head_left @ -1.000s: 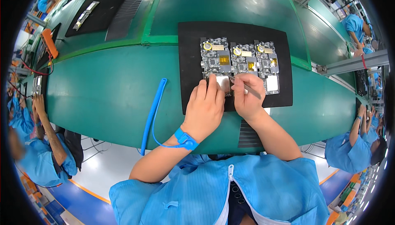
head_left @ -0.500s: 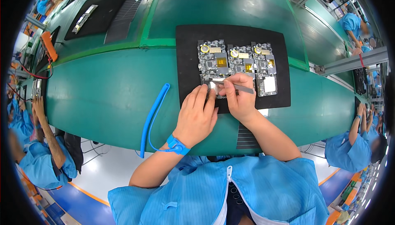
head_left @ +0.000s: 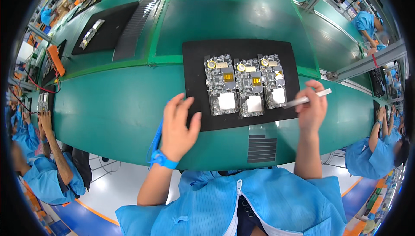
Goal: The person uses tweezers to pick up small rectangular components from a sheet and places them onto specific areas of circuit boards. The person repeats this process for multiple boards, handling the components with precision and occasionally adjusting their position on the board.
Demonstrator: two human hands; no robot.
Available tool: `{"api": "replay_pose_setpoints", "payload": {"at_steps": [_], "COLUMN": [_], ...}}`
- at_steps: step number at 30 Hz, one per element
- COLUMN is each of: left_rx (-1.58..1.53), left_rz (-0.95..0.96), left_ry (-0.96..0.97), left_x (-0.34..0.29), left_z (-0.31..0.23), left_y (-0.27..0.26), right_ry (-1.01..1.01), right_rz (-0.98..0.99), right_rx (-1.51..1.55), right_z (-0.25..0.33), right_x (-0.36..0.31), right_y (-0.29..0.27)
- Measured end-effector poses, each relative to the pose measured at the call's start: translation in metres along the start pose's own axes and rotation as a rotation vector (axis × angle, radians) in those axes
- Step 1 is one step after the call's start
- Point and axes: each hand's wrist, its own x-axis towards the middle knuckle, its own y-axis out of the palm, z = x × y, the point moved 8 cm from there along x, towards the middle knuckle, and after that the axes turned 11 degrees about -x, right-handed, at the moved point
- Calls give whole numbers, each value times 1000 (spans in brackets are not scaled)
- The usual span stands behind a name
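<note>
Three circuit boards lie side by side on a black mat: a left board (head_left: 221, 85), a middle board (head_left: 250, 88) and a right board (head_left: 273, 82). Each carries a round coin-like part, yellowish film and a pale square plate. My left hand (head_left: 176, 126), fingers apart and holding nothing, hovers by the left edge of the black mat (head_left: 242, 47). A blue wrist strap (head_left: 163, 160) circles that wrist. Past the mat's right edge, my right hand (head_left: 312, 108) grips tweezers (head_left: 302, 101), whose blurred tips point left toward the right board.
A sheet of dark strips (head_left: 262, 148) lies at the table's front edge. Another black mat (head_left: 106, 24) with a narrow board (head_left: 91, 34) sits at the far left, near an orange meter (head_left: 55, 60). Co-workers sit at both sides. A metal rail (head_left: 367, 61) runs at the right.
Both hands have lifted off the left board and spread apart, left hand leftward, right hand rightward with the tweezers. The left board's pale plate is now uncovered. The whole view has shifted slightly.
</note>
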Motion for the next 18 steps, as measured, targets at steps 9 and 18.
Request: {"api": "replay_pose_setpoints", "payload": {"at_steps": [9,18], "left_rx": [-706,-960], "left_rz": [130,430], "left_ry": [-711,-716], "left_x": [23,58], "left_z": [80,8], "left_y": [21,44], "right_ry": [582,602], "right_rz": [140,-9], "right_rx": [-467,-600], "right_z": [-88,-64], "right_x": [18,-19], "right_y": [-65,-140]}}
